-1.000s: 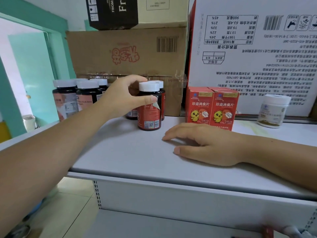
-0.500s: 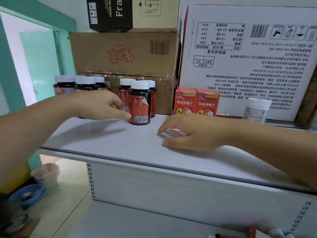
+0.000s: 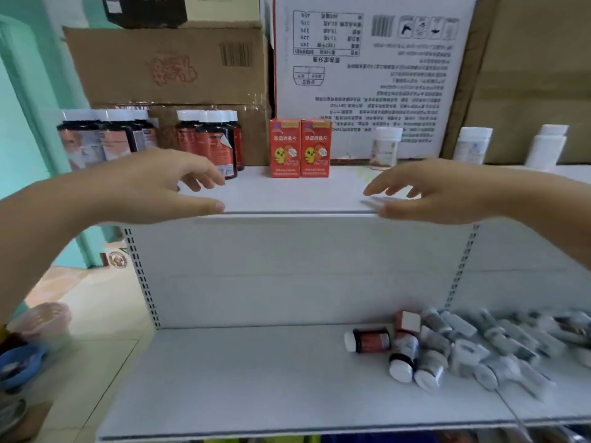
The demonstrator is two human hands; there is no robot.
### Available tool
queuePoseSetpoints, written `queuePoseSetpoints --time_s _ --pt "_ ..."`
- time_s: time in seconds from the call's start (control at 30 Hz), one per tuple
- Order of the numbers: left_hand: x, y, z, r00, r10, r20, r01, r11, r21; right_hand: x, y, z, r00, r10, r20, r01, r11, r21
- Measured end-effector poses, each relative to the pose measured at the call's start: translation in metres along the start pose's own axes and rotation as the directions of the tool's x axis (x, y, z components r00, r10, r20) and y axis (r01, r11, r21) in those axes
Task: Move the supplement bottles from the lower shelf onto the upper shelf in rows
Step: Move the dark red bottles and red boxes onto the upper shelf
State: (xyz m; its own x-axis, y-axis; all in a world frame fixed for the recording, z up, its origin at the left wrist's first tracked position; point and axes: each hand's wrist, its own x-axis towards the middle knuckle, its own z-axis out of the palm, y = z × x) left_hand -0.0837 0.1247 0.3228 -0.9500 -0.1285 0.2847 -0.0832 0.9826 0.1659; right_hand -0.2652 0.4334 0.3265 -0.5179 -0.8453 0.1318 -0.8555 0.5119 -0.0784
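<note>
Red-labelled bottle (image 3: 371, 340) lies lengthwise on the lower shelf (image 3: 256, 378), white cap leftward; left hand (image 3: 153, 187), right hand (image 3: 431, 193): grips loose, empty.

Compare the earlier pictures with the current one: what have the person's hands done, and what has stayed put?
The left hand let go of the red-labelled bottle and drew back to the upper shelf front edge; the right hand, earlier flat on it, drew back too. Both hold nothing. The bottle stays upright; the red boxes are unmoved.

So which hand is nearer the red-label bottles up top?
Left. The left hand is just in front of the bottles, fingertips by the front one's base; the right hand is far right, beyond the red boxes.
</note>
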Motion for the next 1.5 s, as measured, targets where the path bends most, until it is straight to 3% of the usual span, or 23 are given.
queuePoseSetpoints --time_s 0.2,0.3,0.57,0.77,0.97,1.13,1.27,1.43,1.5 --pt "-0.025 0.032 0.025 0.976 0.219 -0.010 -0.219 0.975 -0.024 -0.085 -0.004 0.015 0.983 0.154 -0.103 -0.145 0.986 0.086" --pt "-0.031 0.042 0.059 0.962 0.259 0.082 -0.257 0.966 -0.032 -0.120 0.001 0.034 0.974 0.215 -0.067 -0.209 0.975 0.080" --pt "-0.011 0.044 0.200 0.926 0.169 0.337 -0.146 0.985 -0.093 -0.150 0.050 0.138 0.937 0.321 0.141 -0.325 0.946 0.007" --pt "0.043 0.050 0.326 0.889 0.044 0.456 0.049 0.981 -0.189 -0.124 0.116 0.238 0.912 0.321 0.257 -0.345 0.937 0.055" --pt "0.103 0.072 0.442 0.895 -0.089 0.437 0.256 0.904 -0.342 -0.073 0.188 0.350 0.922 0.257 0.291 -0.262 0.965 -0.025" --pt "0.143 0.089 0.515 0.843 -0.191 0.502 0.438 0.786 -0.437 -0.022 0.216 0.395 0.956 0.035 0.291 0.015 0.986 -0.167" --pt "0.157 0.094 0.535 0.842 -0.121 0.525 0.377 0.829 -0.413 0.001 0.220 0.404 0.936 -0.064 0.346 0.190 0.920 -0.343" --pt "0.149 0.085 0.539 0.890 -0.195 0.412 0.394 0.784 -0.480 0.009 0.227 0.401 0.932 -0.130 0.338 0.255 0.898 -0.359" --pt "0.138 0.080 0.527 0.900 -0.249 0.359 0.426 0.682 -0.594 0.005 0.233 0.401 0.960 -0.078 0.268 0.137 0.969 -0.207"
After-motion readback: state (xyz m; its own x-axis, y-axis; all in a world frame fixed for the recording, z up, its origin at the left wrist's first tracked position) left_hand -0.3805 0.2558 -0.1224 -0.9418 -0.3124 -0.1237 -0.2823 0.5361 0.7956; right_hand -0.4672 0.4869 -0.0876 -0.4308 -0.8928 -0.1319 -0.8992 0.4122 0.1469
